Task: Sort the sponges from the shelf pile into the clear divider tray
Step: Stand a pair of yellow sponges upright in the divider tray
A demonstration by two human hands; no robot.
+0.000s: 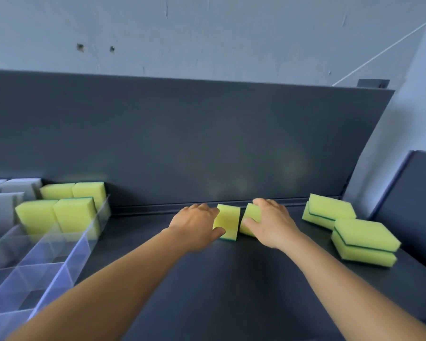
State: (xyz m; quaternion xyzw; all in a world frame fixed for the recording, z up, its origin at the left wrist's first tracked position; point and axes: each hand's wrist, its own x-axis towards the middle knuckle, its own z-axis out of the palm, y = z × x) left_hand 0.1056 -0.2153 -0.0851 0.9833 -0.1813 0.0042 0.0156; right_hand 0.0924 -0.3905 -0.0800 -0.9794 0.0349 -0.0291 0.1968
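Two yellow sponges with green scouring undersides stand on edge at mid-shelf. My left hand (197, 223) grips the left sponge (228, 221), thumb on its near corner. My right hand (271, 223) grips the right sponge (252, 215), fingers over its top, thumb at its low edge. The clear divider tray (59, 262) lies at the left; its far compartments hold several upright yellow sponges (57, 214). To the right of my hands lie two stacks of two sponges, one far (328, 210), one nearer (365, 242).
The dark grey shelf (231, 286) has a tall back panel (207, 143) and a side wall (411, 193) at the right. Grey-white sponges (12, 190) stand in the tray's far-left compartments. The tray's near compartments hold nothing.
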